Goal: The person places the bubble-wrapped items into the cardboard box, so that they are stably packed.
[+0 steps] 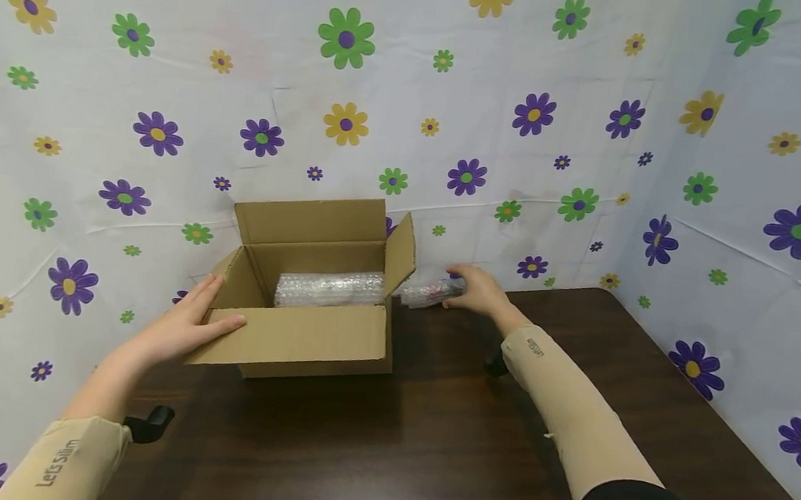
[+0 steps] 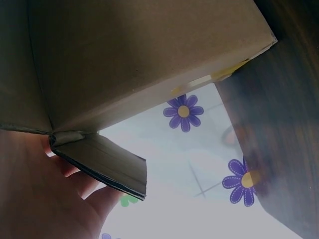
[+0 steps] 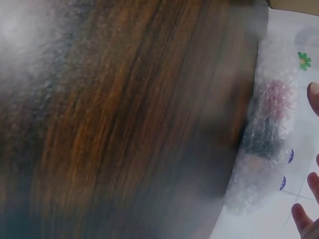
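An open cardboard box (image 1: 315, 341) stands at the table's back left, its flaps spread. Inside it lies a bubble-wrapped bundle (image 1: 330, 288). My left hand (image 1: 179, 327) holds the box by its left-side flaps, thumb over the front flap and fingers along the left one. In the left wrist view its fingers (image 2: 102, 201) show behind a folded flap (image 2: 107, 162). To the right of the box lies a second bubble-wrapped item (image 3: 269, 124), with pink and dark patches under the wrap. My right hand (image 1: 480, 290) is at its right end, fingers spread and apart from it in the right wrist view.
The dark wooden table (image 1: 428, 440) meets a flower-printed cloth (image 1: 457, 74) at the back and on the right side. Yellow tape (image 2: 229, 69) shows on a lower edge of the box. Beige sleeves (image 1: 572, 405) cover the forearms, with dark devices (image 1: 150, 424) at the wrists.
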### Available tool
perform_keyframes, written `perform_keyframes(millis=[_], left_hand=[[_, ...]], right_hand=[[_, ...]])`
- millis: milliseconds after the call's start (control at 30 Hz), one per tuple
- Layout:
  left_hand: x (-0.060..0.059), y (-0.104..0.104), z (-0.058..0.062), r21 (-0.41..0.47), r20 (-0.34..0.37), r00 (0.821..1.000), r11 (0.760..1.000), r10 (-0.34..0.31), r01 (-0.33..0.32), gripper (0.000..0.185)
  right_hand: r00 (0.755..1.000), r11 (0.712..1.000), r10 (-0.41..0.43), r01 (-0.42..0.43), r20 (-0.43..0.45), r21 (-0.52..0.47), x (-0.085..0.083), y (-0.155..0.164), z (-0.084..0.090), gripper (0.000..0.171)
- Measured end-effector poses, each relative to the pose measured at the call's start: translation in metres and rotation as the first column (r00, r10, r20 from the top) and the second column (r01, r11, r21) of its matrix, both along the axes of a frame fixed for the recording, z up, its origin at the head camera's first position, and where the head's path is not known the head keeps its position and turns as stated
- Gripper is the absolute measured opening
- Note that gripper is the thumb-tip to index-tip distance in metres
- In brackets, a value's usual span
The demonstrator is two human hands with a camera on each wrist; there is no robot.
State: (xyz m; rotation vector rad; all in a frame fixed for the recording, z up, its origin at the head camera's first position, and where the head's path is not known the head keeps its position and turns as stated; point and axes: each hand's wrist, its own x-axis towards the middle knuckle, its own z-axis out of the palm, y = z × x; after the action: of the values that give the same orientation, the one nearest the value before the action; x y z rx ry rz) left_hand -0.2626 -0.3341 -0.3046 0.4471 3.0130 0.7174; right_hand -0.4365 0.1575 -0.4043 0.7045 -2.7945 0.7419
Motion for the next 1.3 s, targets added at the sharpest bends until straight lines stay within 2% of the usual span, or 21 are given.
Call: perform_keyframes(millis=[333, 467, 667, 1300], left_hand=[[0.000, -0.001, 0.000, 0.012, -0.007, 1.000, 1.000, -0.007, 0.007, 0.094], [0.002, -0.002, 0.002, 0.001, -0.015, 1.000, 1.000, 0.000, 0.000, 0.094], [-0.001, 0.000, 0.003, -0.002, -0.008, 1.000, 1.000, -0.004, 0.004, 0.095], [-0.003, 0.001, -0.001, 0.011, 0.002, 1.000, 1.000, 0.004, -0.004, 0.095]], right_hand=[[0.999, 0.991, -0.048, 0.045, 0.024, 0.129, -0.010, -0.010, -0.007, 0.079], [0.998, 0.989, -0.049, 0.042, 0.048, 0.141, -0.012, -0.016, -0.008, 0.078], [0.991, 0.980, -0.116, 0.102, 0.071, 0.170, -0.014, -0.015, -0.008, 0.078], [0.985, 0.958, -0.146, 0.120, 0.087, 0.260, -0.023, -0.017, -0.015, 0.075]])
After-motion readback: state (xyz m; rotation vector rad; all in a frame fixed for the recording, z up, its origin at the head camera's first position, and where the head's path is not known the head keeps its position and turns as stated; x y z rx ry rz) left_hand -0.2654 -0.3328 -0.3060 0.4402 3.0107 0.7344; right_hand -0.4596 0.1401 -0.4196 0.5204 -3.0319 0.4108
